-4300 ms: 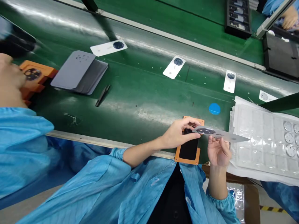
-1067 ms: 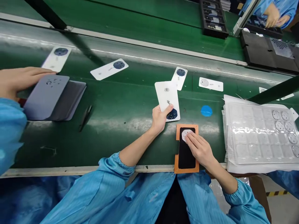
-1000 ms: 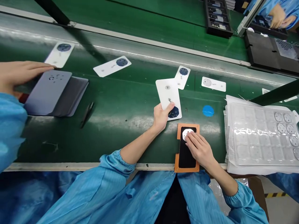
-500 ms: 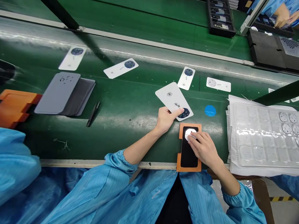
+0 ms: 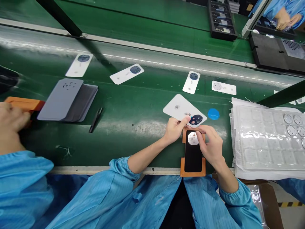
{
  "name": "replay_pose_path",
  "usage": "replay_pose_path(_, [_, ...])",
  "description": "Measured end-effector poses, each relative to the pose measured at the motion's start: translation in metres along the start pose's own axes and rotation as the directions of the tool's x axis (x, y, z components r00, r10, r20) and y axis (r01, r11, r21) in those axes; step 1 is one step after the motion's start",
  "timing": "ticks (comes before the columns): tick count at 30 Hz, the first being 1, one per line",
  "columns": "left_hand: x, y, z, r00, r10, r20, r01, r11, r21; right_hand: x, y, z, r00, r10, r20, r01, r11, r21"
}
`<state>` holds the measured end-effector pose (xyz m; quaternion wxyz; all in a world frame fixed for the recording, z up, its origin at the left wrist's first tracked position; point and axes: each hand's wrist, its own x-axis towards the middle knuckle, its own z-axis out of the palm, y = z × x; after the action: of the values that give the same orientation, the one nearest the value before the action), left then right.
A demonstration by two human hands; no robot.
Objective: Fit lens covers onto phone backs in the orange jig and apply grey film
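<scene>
My left hand (image 5: 175, 129) holds a white phone back cover (image 5: 177, 106), thumb on top beside its dark round camera piece. The cover is tilted over the far end of an orange fixture (image 5: 183, 172). In that fixture lies a black pad (image 5: 193, 160) with a silver-white camera ring plate (image 5: 192, 138) near its far end. My right hand (image 5: 211, 144) is at the fixture's far right corner, fingers bent beside the cover's lower edge and thumb next to the ring plate. Whatever its fingertips pinch, if anything, is hidden.
Several white back covers (image 5: 126, 73) lie along the far side of the green bench. A clear plastic tray (image 5: 262, 140) with ring plates stands right. Left are grey covers (image 5: 60, 100), a black pen-like tool (image 5: 95, 120) and a co-worker's hand (image 5: 11, 122) on another orange fixture (image 5: 26, 103).
My right hand has moved from the ring plate up to the fixture's far corner. My left hand has brought the back cover nearer and turned it. A co-worker's hand has appeared at left.
</scene>
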<state>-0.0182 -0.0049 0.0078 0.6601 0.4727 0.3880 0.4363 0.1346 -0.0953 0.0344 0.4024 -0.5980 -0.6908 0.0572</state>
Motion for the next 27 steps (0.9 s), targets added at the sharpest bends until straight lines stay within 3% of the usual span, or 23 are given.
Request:
replay_pose_path(3, [-0.012,-0.004,0.009,0.999,0.023,0.03,-0.023,1.0,-0.006,0.018,-0.005,0.013,0.983,0.076,-0.17,-0.082,0.996,-0.029])
replay_pose_path(6, [-0.016,-0.01,0.011,0.993,0.114,0.037,-0.113,0.993,-0.014,0.027,-0.005,0.023,0.963,0.123,-0.24,-0.131,0.991,-0.018])
replay_pose_path(12, [-0.015,-0.022,0.007,0.983,0.182,-0.001,-0.182,0.983,0.033,0.03,-0.006,0.026,0.962,0.158,-0.224,-0.157,0.987,0.02])
replay_pose_path(18, [-0.021,-0.019,0.007,0.967,0.244,0.075,-0.253,0.956,0.147,0.033,-0.008,0.035,0.95,0.145,-0.276,-0.165,0.985,-0.052])
replay_pose_path(27, [-0.024,-0.021,0.011,0.961,0.265,0.074,-0.274,0.947,0.166,0.036,-0.005,0.042,0.953,0.196,-0.231,-0.212,0.976,-0.046])
